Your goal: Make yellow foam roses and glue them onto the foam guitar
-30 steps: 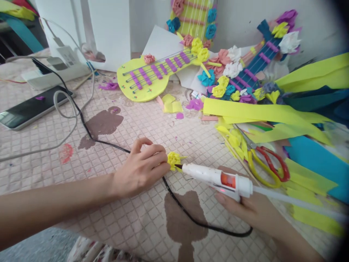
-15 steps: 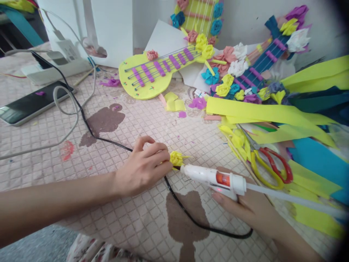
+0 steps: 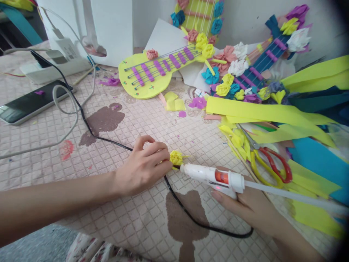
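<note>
L hand [image 3: 144,164]: fingers pinching 1 yel. flower [image 3: 176,158]; R hand [image 3: 252,205]: fingers round glue gun [image 3: 200,173] (nozzle [image 3: 177,167] nr flower).

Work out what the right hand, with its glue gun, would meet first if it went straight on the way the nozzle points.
Most likely the left hand, where it holds the yellow paper flower; whether the nozzle touches either is unclear.

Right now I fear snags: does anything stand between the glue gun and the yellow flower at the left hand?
Nothing visible: the glue gun in the right hand has its dark tip at the yellow flower. The black cable lies nearer the viewer.
</note>
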The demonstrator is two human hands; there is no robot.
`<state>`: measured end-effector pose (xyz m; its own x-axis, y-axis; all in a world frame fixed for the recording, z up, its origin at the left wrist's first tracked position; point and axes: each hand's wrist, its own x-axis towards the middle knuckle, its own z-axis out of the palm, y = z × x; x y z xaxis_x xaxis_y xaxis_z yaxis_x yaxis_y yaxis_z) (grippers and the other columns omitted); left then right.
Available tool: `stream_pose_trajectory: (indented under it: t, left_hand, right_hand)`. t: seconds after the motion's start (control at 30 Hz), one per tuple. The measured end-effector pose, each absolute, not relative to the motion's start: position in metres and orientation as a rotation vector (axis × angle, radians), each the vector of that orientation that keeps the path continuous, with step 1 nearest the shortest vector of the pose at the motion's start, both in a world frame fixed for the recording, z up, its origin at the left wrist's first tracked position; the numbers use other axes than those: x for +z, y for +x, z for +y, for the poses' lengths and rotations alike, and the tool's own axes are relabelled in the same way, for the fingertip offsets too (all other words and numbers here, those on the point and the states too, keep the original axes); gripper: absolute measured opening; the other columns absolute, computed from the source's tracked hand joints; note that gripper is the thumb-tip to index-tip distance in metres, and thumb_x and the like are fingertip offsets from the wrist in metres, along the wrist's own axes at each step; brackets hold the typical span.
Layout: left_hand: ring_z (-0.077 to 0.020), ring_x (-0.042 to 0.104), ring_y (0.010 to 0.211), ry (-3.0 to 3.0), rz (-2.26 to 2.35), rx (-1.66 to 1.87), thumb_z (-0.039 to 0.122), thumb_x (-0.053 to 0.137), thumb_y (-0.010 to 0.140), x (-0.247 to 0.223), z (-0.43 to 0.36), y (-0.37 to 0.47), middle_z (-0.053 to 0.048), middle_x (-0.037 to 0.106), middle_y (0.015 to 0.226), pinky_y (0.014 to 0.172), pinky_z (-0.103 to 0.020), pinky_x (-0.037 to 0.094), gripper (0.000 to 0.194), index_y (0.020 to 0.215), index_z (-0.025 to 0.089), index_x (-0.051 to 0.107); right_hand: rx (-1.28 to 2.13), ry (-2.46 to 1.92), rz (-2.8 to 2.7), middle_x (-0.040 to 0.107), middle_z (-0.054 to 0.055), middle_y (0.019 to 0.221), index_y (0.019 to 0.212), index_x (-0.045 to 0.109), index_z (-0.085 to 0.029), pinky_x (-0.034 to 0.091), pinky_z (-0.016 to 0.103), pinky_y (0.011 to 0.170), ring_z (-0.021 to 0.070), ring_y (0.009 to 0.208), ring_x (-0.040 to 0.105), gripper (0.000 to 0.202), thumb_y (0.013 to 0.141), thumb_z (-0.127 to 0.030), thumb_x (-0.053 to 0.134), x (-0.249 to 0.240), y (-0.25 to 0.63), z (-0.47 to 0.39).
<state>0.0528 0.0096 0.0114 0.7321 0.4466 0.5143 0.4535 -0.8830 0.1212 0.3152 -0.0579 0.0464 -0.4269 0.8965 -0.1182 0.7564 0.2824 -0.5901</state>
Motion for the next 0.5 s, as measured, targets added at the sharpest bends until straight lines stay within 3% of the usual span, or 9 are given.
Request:
stream_pose_trajectory:
  t: [0.5]
  left_hand:
    - [-0.0181, 0.054, 0.089, -2.974, -0.872, -0.901, 0.022, 0.054, 0.088, 0.0124, 0.0096, 0.0552, 0.000, 0.063, 0.081, 0.084, -0.039, 0.032, 0.011, 0.080, 0.020, 0.059]
  right_hand:
    - [0.759, -1.499, -2.346, 0.058, -0.001, 0.068, 0.075, 0.050, -0.023, 0.047, 0.025, 0.052, 0.0137, 0.060, 0.055, 0.017, 0.087, -0.034, 0.047, 0.0489, 0.3166, -0.0600]
